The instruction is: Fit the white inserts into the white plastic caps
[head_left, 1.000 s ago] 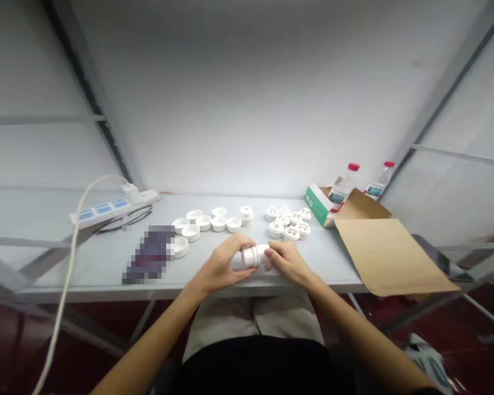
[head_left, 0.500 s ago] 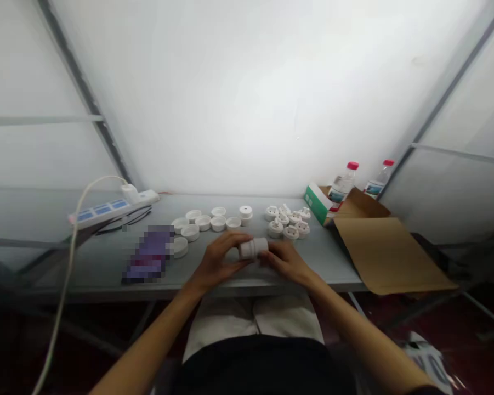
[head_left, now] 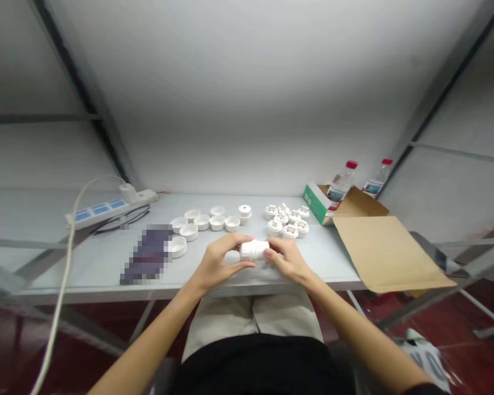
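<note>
Pale grey worktop (head_left: 329,260), straight front edge, slim metal legs (head_left: 143,322) beneath. White back wall (head_left: 247,120) rising along back edge (plain, unevenly lit, greyish in places). Dark-seamed metal posts (head_left: 82,96) near back left and back right corners, leaning in view. Horizontal rails (head_left: 37,118) crossing pale panels (head_left: 24,159) beyond both side edges. Floor (head_left: 463,340) dark red, slightly glossy, below front edge.

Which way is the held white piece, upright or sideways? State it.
Sideways: the white piece stretches lengthwise between the left hand and right hand.
</note>
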Demonstrator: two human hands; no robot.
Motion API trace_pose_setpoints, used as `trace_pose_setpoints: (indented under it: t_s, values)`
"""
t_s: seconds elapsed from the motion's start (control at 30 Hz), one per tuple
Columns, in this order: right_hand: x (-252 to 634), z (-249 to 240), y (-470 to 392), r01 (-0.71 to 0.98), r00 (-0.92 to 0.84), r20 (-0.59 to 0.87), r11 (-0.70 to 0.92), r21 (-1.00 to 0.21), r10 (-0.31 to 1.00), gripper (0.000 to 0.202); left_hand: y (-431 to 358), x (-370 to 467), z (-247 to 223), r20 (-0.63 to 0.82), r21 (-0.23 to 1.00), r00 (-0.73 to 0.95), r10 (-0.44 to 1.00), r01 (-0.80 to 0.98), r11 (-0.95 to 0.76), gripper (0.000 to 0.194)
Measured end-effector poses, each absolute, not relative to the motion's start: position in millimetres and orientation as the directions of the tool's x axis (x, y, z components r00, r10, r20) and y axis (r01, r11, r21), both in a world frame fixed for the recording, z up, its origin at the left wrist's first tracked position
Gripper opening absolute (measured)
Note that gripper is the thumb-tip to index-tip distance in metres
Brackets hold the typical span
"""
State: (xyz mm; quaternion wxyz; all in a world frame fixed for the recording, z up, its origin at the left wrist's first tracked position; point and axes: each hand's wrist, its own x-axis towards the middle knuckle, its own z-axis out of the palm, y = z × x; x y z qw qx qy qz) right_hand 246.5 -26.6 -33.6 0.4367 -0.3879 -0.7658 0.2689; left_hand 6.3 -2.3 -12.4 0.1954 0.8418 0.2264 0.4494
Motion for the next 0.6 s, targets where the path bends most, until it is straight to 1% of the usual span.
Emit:
trace_pose_setpoints:
  t_s: [0.07,0.1,0.13,0.2,0.23,0.3,0.33,0.4,0.47,0.53,0.6]
  values:
    - [245.7,-35.0,-26.0,0.364,-0.344,0.388,0.503,-0.784,0.855,0.053,-2.4,6.2,-12.6,0.686,0.516,0.473,0.553,0.22,-0.828,0.048]
    - [245.0,-35.8,-25.6,0.357,-0.346,0.37,0.486,-0.798,0.862,0.053,-2.2,6.0,-12.7,0.688,0.527,0.451,0.569,0.228,-0.819,0.048]
    - [244.2,-36.6,-25.2,0.347,-0.334,0.373,0.481,-0.805,0.866,0.049,-1.8,5.8,-12.7,0.683,0.551,0.425,0.594,0.234,-0.801,0.047]
    - [242.5,-37.5,-24.8,0.31,-0.268,0.434,0.503,-0.807,0.86,0.037,-0.6,5.3,-12.6,0.647,0.624,0.376,0.664,0.24,-0.744,0.044]
    - [241.7,-37.6,-25.0,0.286,-0.243,0.476,0.531,-0.797,0.845,0.044,0.2,5.2,-12.6,0.622,0.657,0.359,0.696,0.244,-0.713,0.042]
    - [240.3,-37.3,-26.2,0.261,-0.248,0.559,0.61,-0.748,0.791,0.069,1.6,5.3,-12.3,0.578,0.692,0.362,0.732,0.259,-0.674,0.038]
    - [239.6,-36.9,-27.1,0.274,-0.272,0.591,0.649,-0.709,0.76,0.071,2.1,5.6,-12.2,0.558,0.698,0.381,0.737,0.265,-0.665,0.037]
    - [238.7,-36.1,-29.2,0.326,-0.318,0.629,0.705,-0.63,0.709,0.057,2.4,6.3,-11.9,0.527,0.701,0.437,0.729,0.262,-0.663,0.035]
    - [238.6,-35.3,-30.9,0.369,-0.325,0.64,0.716,-0.592,0.696,0.044,1.9,6.5,-11.8,0.517,0.694,0.48,0.709,0.25,-0.676,0.036]
    - [239.5,-34.4,-31.8,0.375,-0.321,0.62,0.697,-0.611,0.716,0.039,1.3,5.7,-12.3,0.548,0.657,0.505,0.667,0.234,-0.717,0.041]
    - [241.1,-33.3,-32.1,0.359,-0.335,0.563,0.655,-0.665,0.756,0.036,1.2,4.2,-13.5,0.613,0.571,0.537,0.58,0.206,-0.795,0.048]
